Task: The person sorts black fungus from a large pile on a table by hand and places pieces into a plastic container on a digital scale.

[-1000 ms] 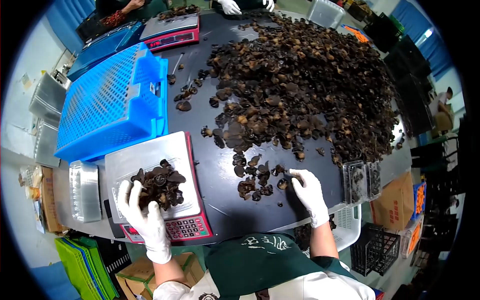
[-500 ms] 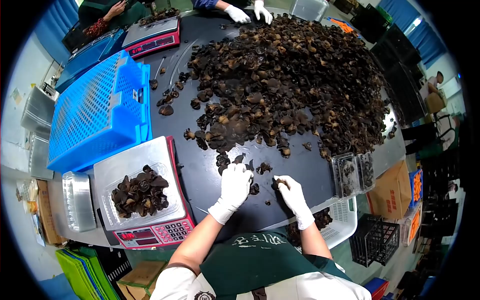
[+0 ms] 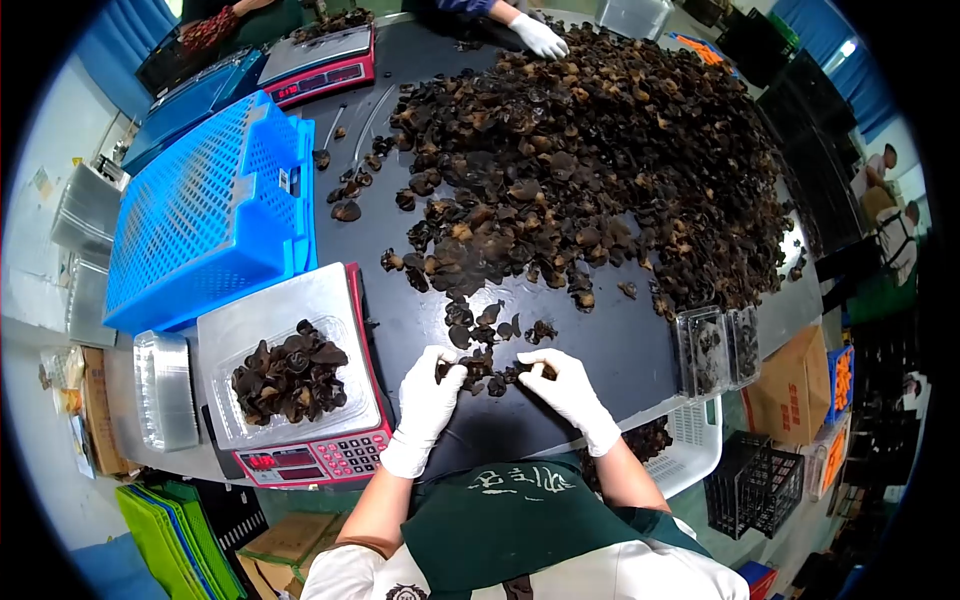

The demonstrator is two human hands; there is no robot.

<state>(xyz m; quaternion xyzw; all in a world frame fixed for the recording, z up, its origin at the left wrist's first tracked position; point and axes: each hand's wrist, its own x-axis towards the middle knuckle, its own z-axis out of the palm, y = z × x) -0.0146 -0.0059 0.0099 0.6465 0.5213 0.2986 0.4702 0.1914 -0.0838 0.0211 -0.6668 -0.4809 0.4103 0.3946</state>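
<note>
Both hands wear white gloves. My left hand has its fingers curled around dark fungus at the left side of a small group of pieces on the dark table. My right hand is at the right side of that group, thumb and fingers closed on a small dark piece. Left of my hands, a clear tray filled with dark fungus rests on a red and silver scale. Beyond my hands spreads the large fungus pile.
A blue basket stands behind the scale, with stacked clear trays to its front left. Two clear trays sit at the table's right edge. Across the table, a co-worker's gloved hand touches the pile. A second scale stands far left.
Since a second ago, my left hand has left the tray on the scale and come to the small group. My right hand has moved left, nearer to it. The view has shifted slightly.
</note>
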